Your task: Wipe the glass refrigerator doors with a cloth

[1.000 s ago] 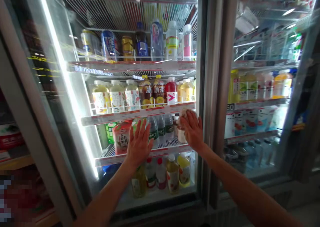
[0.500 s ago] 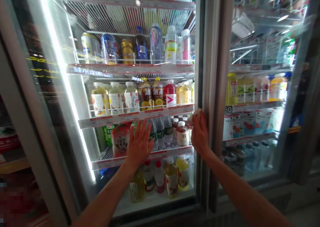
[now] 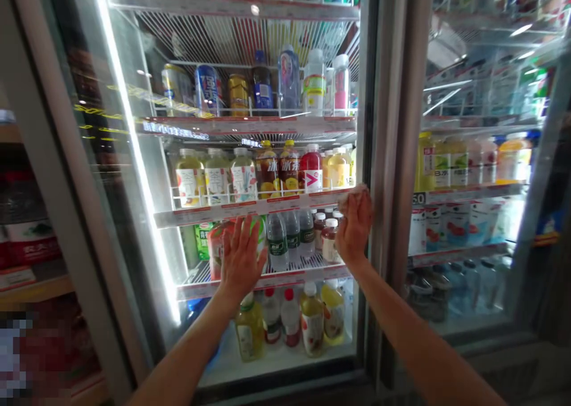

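In the head view, my left hand (image 3: 241, 252) lies flat with fingers stretched against the glass door (image 3: 276, 302) of a lit drinks cooler. It covers part of a red package (image 3: 217, 248) on a shelf behind the glass. My right hand (image 3: 355, 230) is closed on a crumpled whitish cloth (image 3: 364, 190), pressed to the glass near the door's right-hand frame (image 3: 387, 156). Behind that hand are small bottles with white caps (image 3: 330, 239). Clear water bottles (image 3: 292, 239) stand between the two hands, on the far side of the glass.
Shelves hold rows of bottled tea and juice (image 3: 243, 177), with cans (image 3: 207, 90) above. Several bottles (image 3: 312, 322) stand on the cooler floor. To the right is another glass door with drinks (image 3: 455, 162). Shelving with dark bottles (image 3: 31, 215) is at the left.
The view has turned a little left, so the cooler sits further right. Relative to the door, both hands have slid slightly left, the right one away from the frame with the cloth.
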Demonstrator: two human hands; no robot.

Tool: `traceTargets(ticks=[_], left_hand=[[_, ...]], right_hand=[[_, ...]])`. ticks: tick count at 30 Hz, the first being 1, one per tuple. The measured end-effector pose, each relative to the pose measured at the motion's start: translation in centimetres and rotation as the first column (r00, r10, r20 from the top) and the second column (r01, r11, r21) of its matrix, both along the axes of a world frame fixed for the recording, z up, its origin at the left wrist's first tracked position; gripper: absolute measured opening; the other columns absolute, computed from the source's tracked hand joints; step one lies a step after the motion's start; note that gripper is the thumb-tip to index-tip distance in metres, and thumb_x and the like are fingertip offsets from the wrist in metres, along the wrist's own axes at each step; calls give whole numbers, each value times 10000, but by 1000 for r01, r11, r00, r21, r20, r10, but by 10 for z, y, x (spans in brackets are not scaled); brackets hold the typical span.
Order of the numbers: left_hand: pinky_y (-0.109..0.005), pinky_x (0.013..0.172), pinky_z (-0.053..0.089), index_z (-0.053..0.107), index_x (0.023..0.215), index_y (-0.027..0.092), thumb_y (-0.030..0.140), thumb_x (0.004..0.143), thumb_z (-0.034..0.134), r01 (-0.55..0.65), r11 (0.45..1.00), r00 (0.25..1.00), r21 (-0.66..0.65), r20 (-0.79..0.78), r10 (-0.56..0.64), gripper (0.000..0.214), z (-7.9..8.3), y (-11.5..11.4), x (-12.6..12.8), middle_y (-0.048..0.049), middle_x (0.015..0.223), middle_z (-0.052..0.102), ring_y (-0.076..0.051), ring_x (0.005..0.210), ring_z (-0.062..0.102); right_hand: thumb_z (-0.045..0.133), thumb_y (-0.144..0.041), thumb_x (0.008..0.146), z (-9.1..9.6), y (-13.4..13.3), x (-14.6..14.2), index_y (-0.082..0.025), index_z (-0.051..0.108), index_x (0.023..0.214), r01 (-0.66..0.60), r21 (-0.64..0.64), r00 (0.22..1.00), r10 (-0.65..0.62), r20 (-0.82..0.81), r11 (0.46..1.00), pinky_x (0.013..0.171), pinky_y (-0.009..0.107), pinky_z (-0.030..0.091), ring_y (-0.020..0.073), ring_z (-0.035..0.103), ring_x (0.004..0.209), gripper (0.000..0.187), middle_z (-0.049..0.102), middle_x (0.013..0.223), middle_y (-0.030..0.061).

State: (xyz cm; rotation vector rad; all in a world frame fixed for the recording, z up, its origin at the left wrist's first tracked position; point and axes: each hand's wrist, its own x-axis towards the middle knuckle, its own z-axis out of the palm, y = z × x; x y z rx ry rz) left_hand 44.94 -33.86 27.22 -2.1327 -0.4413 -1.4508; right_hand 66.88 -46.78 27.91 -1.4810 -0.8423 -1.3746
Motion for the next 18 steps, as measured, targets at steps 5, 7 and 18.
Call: traceTargets(ticks=[5,7,18], left_hand=[[-467,1135,117,42,1451,207,303,870,463,1,1000,999,-1,34,-1,724,3,0,3,-112,1491,224,-229,1398,114],[-471,1134,110,48,1451,207,306,870,462,3,1000,999,-13,32,-3,719,4,3,0,-115,1492,217,-238,1397,122],[-470,1132,113,32,1450,193,333,875,449,-39,998,997,-48,69,43,724,3,11,-11,-121,1497,201,-245,1400,97]], right_hand=[[415,-124,843,-19,17,-40,-256,370,1375,-68,-367,946,177,271,928,1111,497,203,227,189,1393,550,294,1483,59],[439,-126,845,-26,11,-36,-280,410,1345,-67,-416,914,223,338,907,1124,483,163,200,232,1380,524,359,1452,46],[403,-102,850,-4,15,-33,-258,272,1422,-65,-278,955,141,262,958,1100,498,212,237,183,1394,607,242,1502,71]])
